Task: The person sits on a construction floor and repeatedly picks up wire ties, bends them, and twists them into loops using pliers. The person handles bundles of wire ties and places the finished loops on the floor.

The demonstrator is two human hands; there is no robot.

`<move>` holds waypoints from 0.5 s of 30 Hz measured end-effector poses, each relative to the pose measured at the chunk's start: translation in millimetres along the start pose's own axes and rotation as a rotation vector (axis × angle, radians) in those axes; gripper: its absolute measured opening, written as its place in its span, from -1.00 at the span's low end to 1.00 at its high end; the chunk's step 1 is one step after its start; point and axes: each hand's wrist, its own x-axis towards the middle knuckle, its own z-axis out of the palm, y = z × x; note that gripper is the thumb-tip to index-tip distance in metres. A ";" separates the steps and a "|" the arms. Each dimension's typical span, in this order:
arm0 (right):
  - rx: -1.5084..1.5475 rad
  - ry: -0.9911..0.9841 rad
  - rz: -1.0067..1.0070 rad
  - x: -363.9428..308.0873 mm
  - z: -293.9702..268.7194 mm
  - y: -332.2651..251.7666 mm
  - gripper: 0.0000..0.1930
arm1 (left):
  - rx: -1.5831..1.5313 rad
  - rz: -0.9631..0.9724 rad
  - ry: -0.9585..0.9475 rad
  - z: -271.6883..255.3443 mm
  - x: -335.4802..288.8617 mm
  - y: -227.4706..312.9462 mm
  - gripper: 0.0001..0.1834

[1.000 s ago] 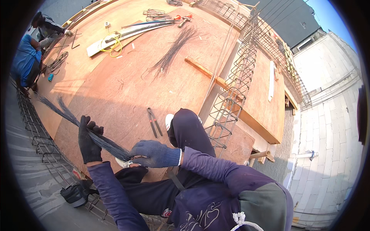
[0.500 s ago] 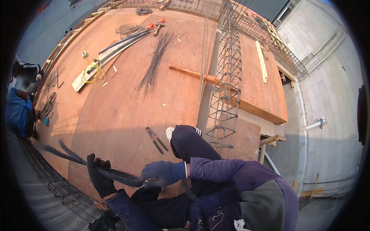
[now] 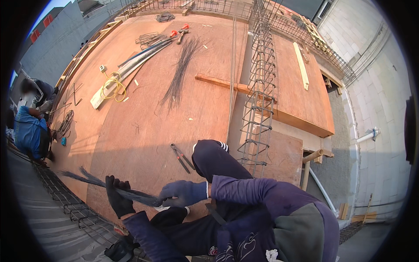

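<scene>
A bundle of thin dark tie wires [image 3: 142, 197] stretches across my lap, its loose ends fanned out to the left. My left hand [image 3: 118, 197], in a black glove, is closed round the bundle near its middle. At the bundle's right end, my right hand [image 3: 183, 193] in a blue-grey glove has its fingers closed on the wires; the fingertips are partly hidden. Red-handled pincers [image 3: 182, 159] lie on the plywood just beyond my right hand. Farther off, a second spread of loose tie wires [image 3: 180, 74] rests on the same plywood deck [image 3: 144, 131].
A rebar cage [image 3: 260, 87] runs away from me on the right, with a timber batten [image 3: 222, 84] against it. Boards [image 3: 131, 74], a yellow cable [image 3: 114, 89] and a hammer [image 3: 182, 37] lie far left. A co-worker in blue [image 3: 29, 133] crouches at the left edge.
The view has shifted slightly, so the surroundings appear a little farther right. Both hands stay on the wire bundle, with the left hand nearly in the same place along it.
</scene>
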 end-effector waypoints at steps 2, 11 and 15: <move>0.023 0.022 -0.021 -4.8 1.0 0.3 -0.70 | 0.011 -0.012 -0.082 1.6 2.9 1.3 -0.69; -0.045 0.117 -0.069 -12.3 -12.2 -16.4 -0.74 | -0.053 -0.035 -0.116 8.4 -11.4 3.4 -0.72; 0.015 0.137 -0.103 -11.5 -23.9 -28.8 -0.78 | -0.176 -0.078 -0.149 11.7 -13.8 2.5 -0.70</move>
